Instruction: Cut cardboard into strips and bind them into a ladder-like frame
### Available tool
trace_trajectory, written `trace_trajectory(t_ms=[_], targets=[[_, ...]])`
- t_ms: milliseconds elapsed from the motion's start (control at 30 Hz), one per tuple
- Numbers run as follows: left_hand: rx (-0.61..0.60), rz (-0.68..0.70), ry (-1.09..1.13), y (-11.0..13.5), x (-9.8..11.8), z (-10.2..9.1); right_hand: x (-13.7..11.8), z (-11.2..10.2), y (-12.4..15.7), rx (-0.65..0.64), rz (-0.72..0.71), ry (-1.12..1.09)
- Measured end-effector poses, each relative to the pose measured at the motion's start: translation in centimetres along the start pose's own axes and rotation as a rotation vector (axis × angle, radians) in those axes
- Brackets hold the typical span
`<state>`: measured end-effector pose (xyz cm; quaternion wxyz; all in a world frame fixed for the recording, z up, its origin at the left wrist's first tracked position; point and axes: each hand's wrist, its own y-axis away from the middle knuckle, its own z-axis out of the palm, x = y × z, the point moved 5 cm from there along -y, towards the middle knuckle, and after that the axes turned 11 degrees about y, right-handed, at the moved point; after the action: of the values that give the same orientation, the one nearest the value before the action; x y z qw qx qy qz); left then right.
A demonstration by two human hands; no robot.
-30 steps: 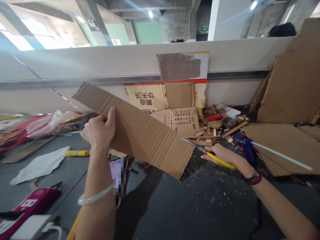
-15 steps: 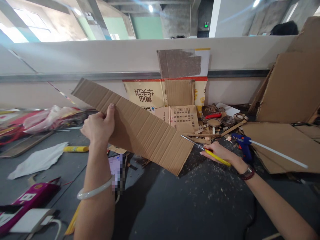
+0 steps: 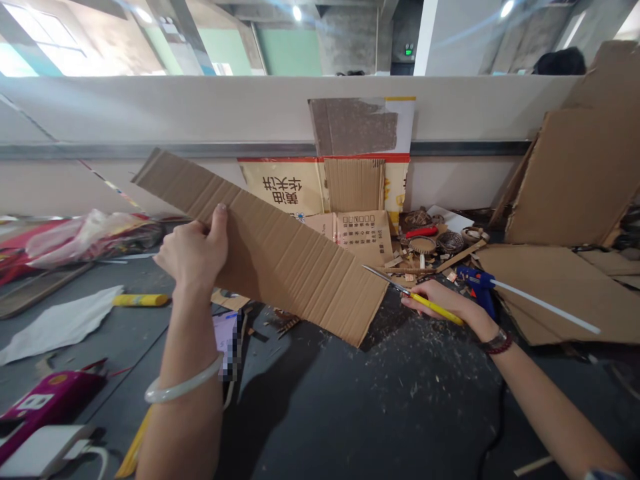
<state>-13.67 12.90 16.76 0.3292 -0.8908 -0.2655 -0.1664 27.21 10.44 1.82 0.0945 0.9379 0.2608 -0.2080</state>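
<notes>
My left hand [image 3: 193, 252] grips a long corrugated cardboard strip [image 3: 270, 257], thumb on its near face, and holds it tilted up across the view. My right hand [image 3: 440, 302] is shut on yellow-handled scissors [image 3: 417, 295]. Their metal blades point left, and the tips lie just beside the strip's lower right edge. I cannot tell whether the blades touch the cardboard. A clear bangle [image 3: 183, 385] circles my left wrist, and a dark beaded bracelet [image 3: 497, 343] circles my right.
A blue hot glue gun [image 3: 475, 283] with a white glue stick lies beyond my right hand, by large cardboard sheets [image 3: 565, 180]. Printed boxes lean on a low wall [image 3: 250, 113], with woven crafts nearby. Scraps litter the dark floor. A person's head [image 3: 560, 61] shows beyond the wall.
The whole scene has shifted slightly left and up in view. My hands keep their holds, and the strip and scissors have barely moved relative to each other.
</notes>
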Motion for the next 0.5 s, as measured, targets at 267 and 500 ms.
trace_trajectory(t_ms=[267, 500], targets=[[0.008, 0.024, -0.003, 0.5, 0.7, 0.1, 0.3, -1.1, 0.4, 0.018, -0.01, 0.122], [-0.012, 0.011, 0.05, 0.3, 0.6, 0.1, -0.5, -1.9, 0.7, 0.168, -0.046, 0.29]])
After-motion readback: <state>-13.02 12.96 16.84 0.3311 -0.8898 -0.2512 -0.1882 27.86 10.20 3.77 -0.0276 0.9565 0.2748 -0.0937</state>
